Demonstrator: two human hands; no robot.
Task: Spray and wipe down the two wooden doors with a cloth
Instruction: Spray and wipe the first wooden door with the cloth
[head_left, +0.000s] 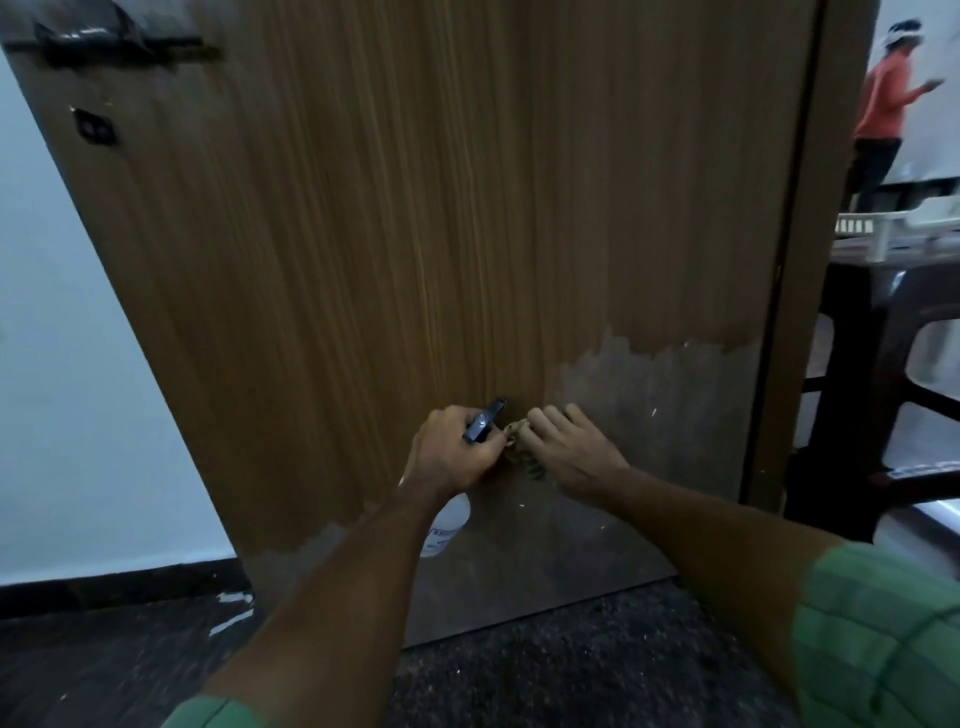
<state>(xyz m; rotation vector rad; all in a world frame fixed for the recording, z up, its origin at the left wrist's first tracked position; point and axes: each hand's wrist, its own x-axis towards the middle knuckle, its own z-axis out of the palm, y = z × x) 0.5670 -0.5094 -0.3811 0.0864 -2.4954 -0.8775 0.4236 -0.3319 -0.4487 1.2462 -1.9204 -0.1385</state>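
Low against the wooden door (415, 234), the left hand (452, 457) is gripping a spray bottle (447, 519), body hanging downward, nozzle aiming at the panel. Beside it, the right hand (571, 457) is pinching a cloth (519, 447). Spraying seems underway; wiping this lower stretch likely comes next.

one door (415, 234), one spray bottle (447, 522), one cloth (519, 447)

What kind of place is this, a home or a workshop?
Probably a room in a home or hostel. A wooden door with a black latch stands against a pale painted wall, the floor is dark speckled stone, and a dark plastic chair shows through the doorway.
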